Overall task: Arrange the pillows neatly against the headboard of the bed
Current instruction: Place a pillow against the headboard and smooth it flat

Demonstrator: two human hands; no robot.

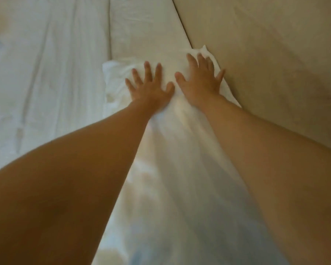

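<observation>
Both hands are spread flat, fingers splayed, pressing palm-down on the far end of a white pillow (120,79); neither grips anything. The left hand (150,88) sits toward the bed side of the pillow, the right hand (199,87) just beside it, its outer fingers close to the beige headboard (266,64). The pillow lies lengthwise along the headboard, running from under the camera away to where the hands rest, its right edge touching or nearly touching the headboard; motion blur makes the near part hard to read. To its left stretches the sheet-covered bed (46,73), creased in long folds, with a seam running alongside. The step in hand looks like smoothing and seating this pillow. To do it well, the palms should stay flat and sweep outward from the middle toward the corners, pushing the filling evenly rather than bunching it, while the right hand nudges the long edge snug against the headboard so no gap shows. The far corner by the headboard stands up slightly and probably needs flattening. No other pillows are visible.
</observation>
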